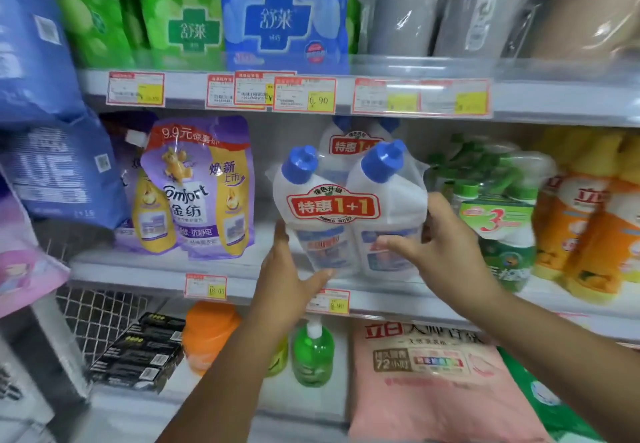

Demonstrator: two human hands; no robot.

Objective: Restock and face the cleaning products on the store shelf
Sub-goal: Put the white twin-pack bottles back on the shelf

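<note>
Twin-pack of blue-capped cleaner bottles point(332, 207), shrink-wrapped, red 1+1 label facing out, held just above front edge of middle shelf point(104, 266).
Likely heavy with liquid; bottles stiff, film slick and loose, so bottles may shift inside the wrap.
Best hold: low on bottle bodies, base supported, not by film.
Left hand point(284, 269) cradles lower left corner, thumb under base.
Right hand point(446, 235) grips right side, thumb across front.
Behind pack: second twin-pack point(353, 145).
Left of pack: Comfort softener pouches point(197, 193).
Right of pack: green bottle three-pack point(498, 221).
</note>
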